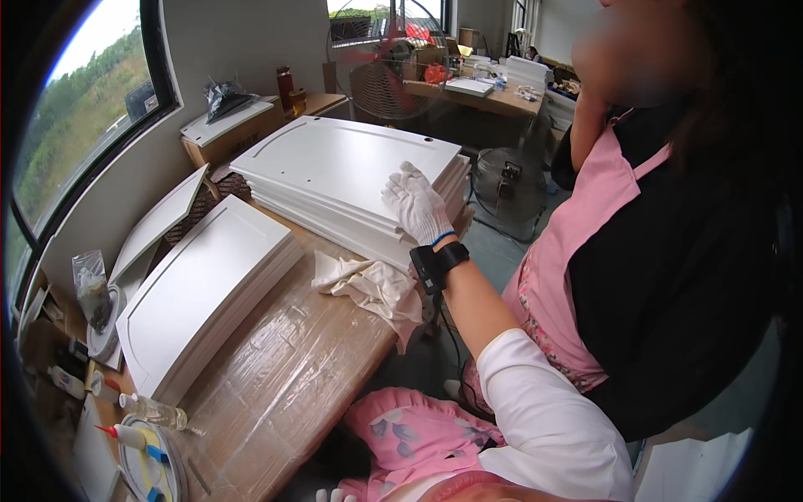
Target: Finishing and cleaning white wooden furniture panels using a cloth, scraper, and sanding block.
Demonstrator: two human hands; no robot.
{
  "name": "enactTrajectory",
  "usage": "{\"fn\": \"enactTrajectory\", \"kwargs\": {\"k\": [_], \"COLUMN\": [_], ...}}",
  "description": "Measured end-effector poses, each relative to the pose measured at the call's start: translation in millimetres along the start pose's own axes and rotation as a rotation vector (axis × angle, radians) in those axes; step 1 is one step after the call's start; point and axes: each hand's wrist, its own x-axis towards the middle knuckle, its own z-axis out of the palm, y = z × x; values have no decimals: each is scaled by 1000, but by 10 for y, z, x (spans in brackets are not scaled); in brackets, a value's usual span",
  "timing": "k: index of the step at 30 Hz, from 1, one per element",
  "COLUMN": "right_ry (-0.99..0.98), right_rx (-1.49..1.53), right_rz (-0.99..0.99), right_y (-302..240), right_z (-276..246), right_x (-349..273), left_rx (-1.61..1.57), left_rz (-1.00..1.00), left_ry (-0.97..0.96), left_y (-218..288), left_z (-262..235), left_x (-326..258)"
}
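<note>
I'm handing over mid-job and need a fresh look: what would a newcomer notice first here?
Probably the white panels: a far stack at the table's far end and a near stack on its left side. Next, the right hand, its gloved fingers at the far stack's right end. A person in a pink apron stands at right.

Right hand point(416, 205) outstretched, left hand point(336, 495) low
</note>
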Motion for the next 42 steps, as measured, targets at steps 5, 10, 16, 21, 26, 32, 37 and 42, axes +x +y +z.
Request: {"fn": "enactTrajectory", "kwargs": {"k": [5,10,16,21,26,32,37,42], "right_ry": [-3,-15,-43,43,-42,-24,-63,-600], "right_rx": [45,52,62,85,115,51,-144,-319], "right_rz": [31,25,8,30,7,6,-24,460], "right_y": [180,189,151,165,188,212,344,839], "right_z": [114,146,-17,141,47,-44,96,797], "right_x": [2,-7,11,-79,-26,70,-100,-1605], "left_rx": [78,70,389,569,652,702,956,1001], "left_rz": [48,30,60,125,185,178,84,241], "left_ry": [1,-86,-224,-396,-387,-417,-177,522], "left_y": [-51,-27,-83,-72,-95,-136,-429,-219], "left_z": [385,373,501,469,454,538,1295,1371], "left_x": [127,102,305,298,321,463,593,658]}}
